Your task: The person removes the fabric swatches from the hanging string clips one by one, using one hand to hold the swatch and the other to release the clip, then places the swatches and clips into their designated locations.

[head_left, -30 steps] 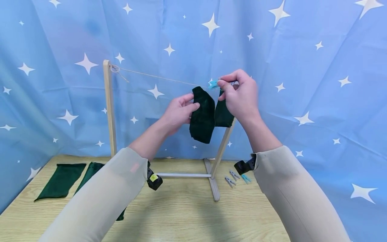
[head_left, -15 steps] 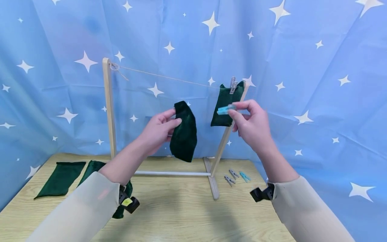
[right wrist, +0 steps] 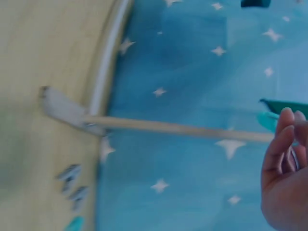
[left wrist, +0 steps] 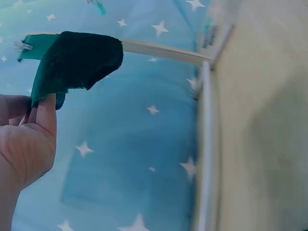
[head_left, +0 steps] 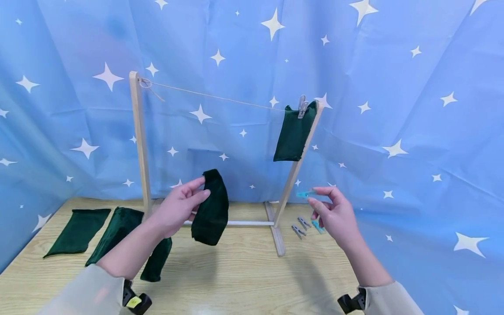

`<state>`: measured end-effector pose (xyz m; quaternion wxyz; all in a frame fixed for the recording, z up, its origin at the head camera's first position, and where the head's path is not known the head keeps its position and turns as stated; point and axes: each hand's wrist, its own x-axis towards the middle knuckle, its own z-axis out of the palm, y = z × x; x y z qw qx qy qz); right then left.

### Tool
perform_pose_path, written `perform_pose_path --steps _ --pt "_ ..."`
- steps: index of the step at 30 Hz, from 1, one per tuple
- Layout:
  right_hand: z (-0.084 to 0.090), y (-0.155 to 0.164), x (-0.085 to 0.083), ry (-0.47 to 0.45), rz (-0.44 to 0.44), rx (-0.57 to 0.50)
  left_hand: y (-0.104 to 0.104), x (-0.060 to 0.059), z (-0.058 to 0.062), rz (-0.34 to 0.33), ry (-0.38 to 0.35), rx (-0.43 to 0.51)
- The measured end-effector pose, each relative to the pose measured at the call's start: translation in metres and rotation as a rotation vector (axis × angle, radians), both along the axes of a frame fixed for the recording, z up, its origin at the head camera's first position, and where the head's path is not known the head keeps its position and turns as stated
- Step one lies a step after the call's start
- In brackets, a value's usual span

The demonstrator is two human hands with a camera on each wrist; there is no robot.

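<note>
My left hand [head_left: 200,189] pinches the top of a dark green velvet cloth [head_left: 210,211], which hangs in the air just above the table in front of the wooden rack's bottom bar [head_left: 244,223]. In the left wrist view the cloth [left wrist: 72,60] droops over the fingers [left wrist: 44,113]. My right hand [head_left: 315,197] pinches a teal clothespin [head_left: 305,193] low beside the rack's leaning right post [head_left: 296,168]. Another green cloth [head_left: 294,133] hangs on the string [head_left: 220,97], held by a grey clothespin [head_left: 302,106].
Three more green cloths lie on the wooden table [head_left: 244,280] at the left: one flat [head_left: 78,231], one beside it [head_left: 118,227], one partly under my forearm [head_left: 157,260]. Two grey clothespins [head_left: 299,228] and a teal one [head_left: 317,226] lie by the rack's foot. A blue starred backdrop stands behind.
Both hands have come down from the string towards the table, the left with the green cloth, the right with the teal clothespin. The cloth pinned at the right end is now uncovered.
</note>
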<state>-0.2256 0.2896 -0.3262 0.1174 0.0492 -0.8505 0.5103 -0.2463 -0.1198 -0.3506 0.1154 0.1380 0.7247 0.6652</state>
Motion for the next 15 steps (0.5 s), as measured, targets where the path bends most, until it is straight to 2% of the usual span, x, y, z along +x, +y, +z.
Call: perform_pose_path --steps 3,9,15 --pt "-0.018 0.01 0.002 -0.049 -0.03 -0.009 -0.007 0.006 -0.014 0.006 -0.017 -0.03" --pt "-0.054 0.033 0.006 -0.131 -0.096 -0.033 -0.017 0.016 -0.041 0.038 -0.064 -0.03" --pt "-0.096 0.064 0.006 -0.261 -0.164 0.0 -0.023 0.021 -0.056 0.057 -0.101 -0.029"
